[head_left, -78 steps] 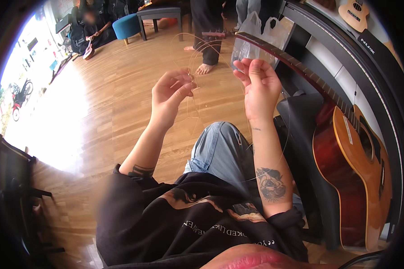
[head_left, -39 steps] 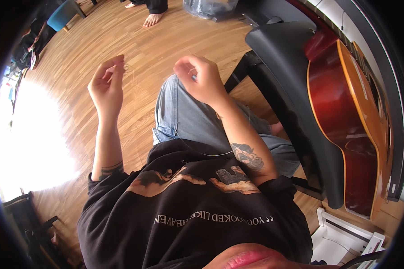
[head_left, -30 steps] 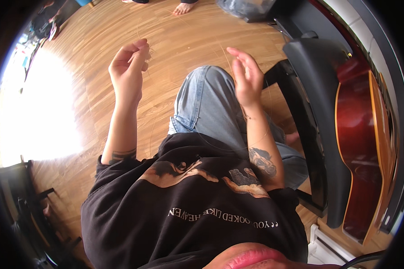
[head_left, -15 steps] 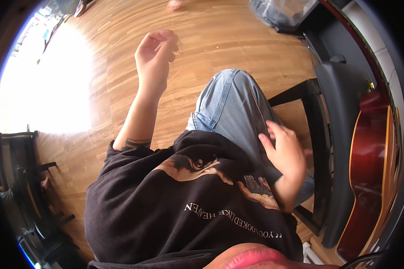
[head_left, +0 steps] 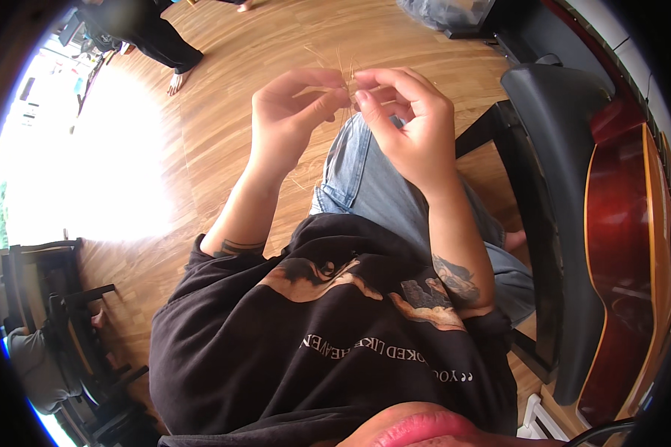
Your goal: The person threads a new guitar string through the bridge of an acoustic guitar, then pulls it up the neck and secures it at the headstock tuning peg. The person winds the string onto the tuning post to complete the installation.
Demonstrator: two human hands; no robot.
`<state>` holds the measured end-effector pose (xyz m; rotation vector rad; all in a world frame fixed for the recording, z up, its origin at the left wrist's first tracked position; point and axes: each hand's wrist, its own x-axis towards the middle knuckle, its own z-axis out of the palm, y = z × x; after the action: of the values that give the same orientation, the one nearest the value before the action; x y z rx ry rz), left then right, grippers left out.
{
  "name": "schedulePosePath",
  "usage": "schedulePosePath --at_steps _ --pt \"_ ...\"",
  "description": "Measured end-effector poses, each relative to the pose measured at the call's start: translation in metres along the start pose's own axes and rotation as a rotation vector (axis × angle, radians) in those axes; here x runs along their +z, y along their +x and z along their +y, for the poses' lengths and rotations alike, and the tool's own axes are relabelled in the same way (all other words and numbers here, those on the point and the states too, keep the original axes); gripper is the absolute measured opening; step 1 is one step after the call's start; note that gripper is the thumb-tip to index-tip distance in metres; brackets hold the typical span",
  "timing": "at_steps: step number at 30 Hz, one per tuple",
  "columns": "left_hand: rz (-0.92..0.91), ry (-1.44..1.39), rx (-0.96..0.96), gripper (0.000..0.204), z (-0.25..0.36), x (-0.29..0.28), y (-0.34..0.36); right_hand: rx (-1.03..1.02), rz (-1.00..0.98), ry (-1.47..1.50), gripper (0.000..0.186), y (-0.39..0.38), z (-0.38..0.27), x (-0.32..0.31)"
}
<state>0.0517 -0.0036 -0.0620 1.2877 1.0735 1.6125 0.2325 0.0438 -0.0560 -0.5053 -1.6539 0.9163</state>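
My left hand (head_left: pixel 287 123) and my right hand (head_left: pixel 414 130) meet in the upper middle, fingertips pinched close together on thin, pale gold strings (head_left: pixel 350 67), whose loose lengths loop out above and below. Whether the two hands' fingertips touch each other is too small to tell. Beneath the strings is my bent knee in faded jeans (head_left: pixel 358 171). To my right a red and honey-coloured acoustic guitar (head_left: pixel 615 238) rests on its side against a black padded bench (head_left: pixel 552 134), its front turned mostly away.
A wooden floor (head_left: pixel 231 45) spreads ahead, glaring with daylight at left. Another person's dark-trousered leg and bare foot (head_left: pixel 168 45) show at upper left. Black chairs (head_left: pixel 52 298) stand at lower left, a plastic bag (head_left: pixel 432 11) at top right, a white frame (head_left: pixel 537 417) at lower right.
My right hand has risen from beside my lap to join my left, which has shifted right and a little down. The other person's leg now shows at upper left.
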Motion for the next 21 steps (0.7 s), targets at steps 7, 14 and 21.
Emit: schedulePosePath --at_steps 7,14,21 --pt "-0.043 -0.053 0.004 0.021 -0.003 0.008 0.001 0.189 -0.065 0.262 0.013 -0.005 0.01 -0.008" --pt "-0.062 0.124 0.175 0.025 0.0 0.009 0.0 0.356 -0.113 0.484 0.019 -0.004 0.001 -0.011" --pt "-0.07 0.261 0.305 0.03 0.001 0.009 0.002 0.279 -0.123 0.417 0.02 -0.006 0.001 -0.007"
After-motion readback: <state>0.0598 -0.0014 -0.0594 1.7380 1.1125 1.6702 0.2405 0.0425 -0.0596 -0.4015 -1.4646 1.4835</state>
